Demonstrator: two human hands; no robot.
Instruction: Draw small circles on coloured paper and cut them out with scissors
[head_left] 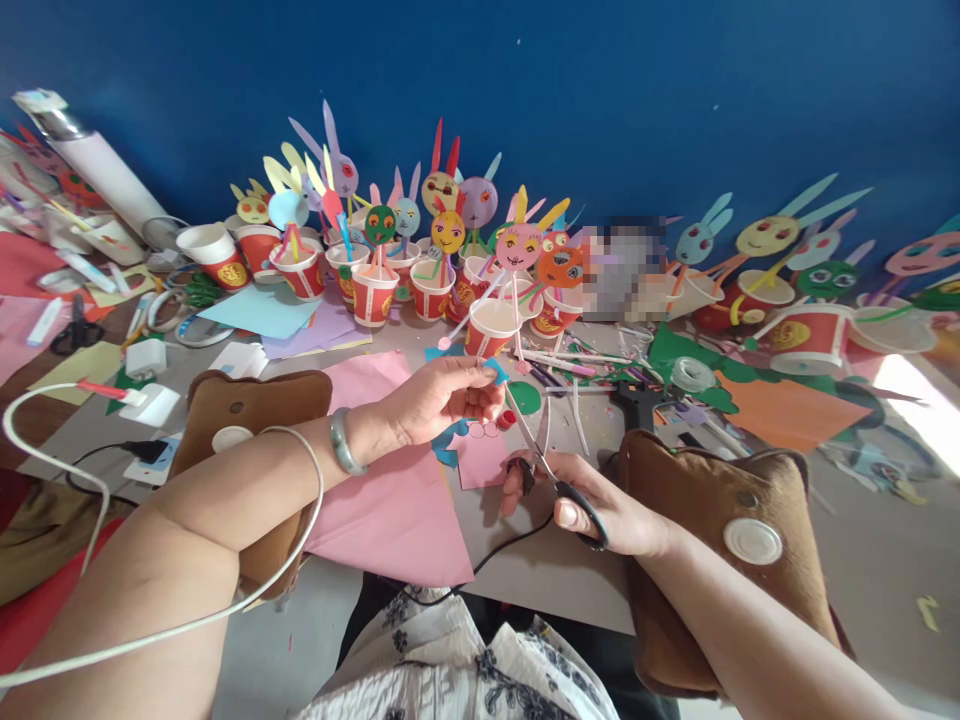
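Observation:
Between the thumb and fingers of my left hand (454,395) is a small piece of blue paper (496,371). My right hand (592,500) has its fingers through the black handles of a pair of scissors (541,450). The scissor blades point up and away from me, spread apart, with their tips close to the blue paper. Below my left hand lie a small pink paper sheet (480,458), a red round bit (506,419) and scraps of blue paper (447,440). A green paper circle (525,398) rests just beyond the blades.
Paper cups (493,325) with paper rabbit faces line the wall. A large pink sheet (375,510) covers the table at left. Brown cushions (712,540) flank my arms. A glue gun (637,405) lies at right; a white cable (319,480) crosses my left forearm.

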